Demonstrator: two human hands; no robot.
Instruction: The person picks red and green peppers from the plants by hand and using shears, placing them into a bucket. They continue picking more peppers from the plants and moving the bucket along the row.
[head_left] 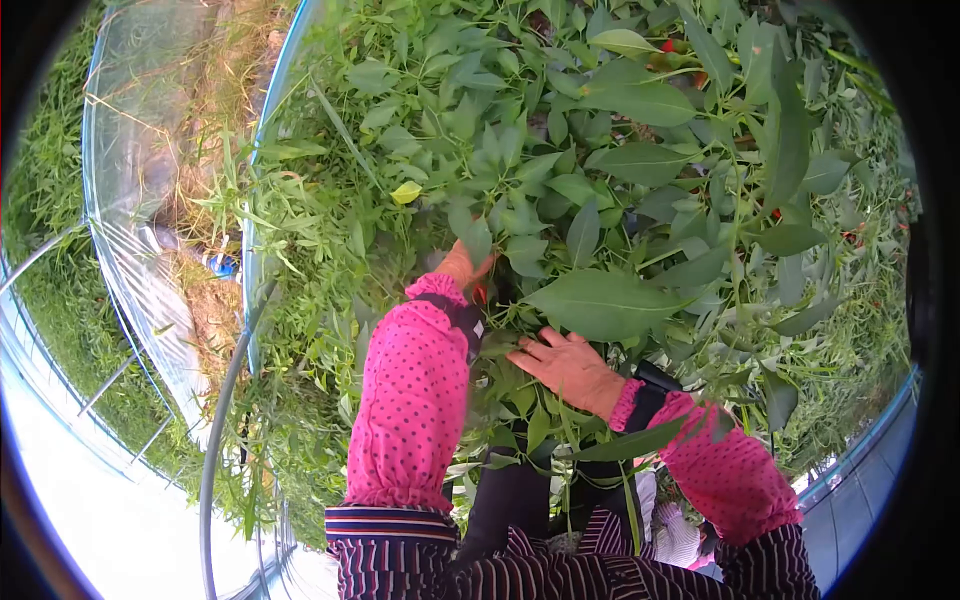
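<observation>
My left hand reaches into the leafy pepper plants, its fingers mostly hidden behind leaves. Just below those fingers a red pepper shows in part. To the right and nearer my body, my right hand lies palm down against the foliage with its fingers spread, holding nothing. A broad green leaf hangs just above it. Pink dotted sleeve covers reach to both wrists, each with a dark band.
More red peppers peek through leaves at the upper right. On the left, a grey curved pipe and clear plastic sheeting with a blue edge run beside the row. Dry straw lies on the ground there. My dark-clad legs stand close to the plants.
</observation>
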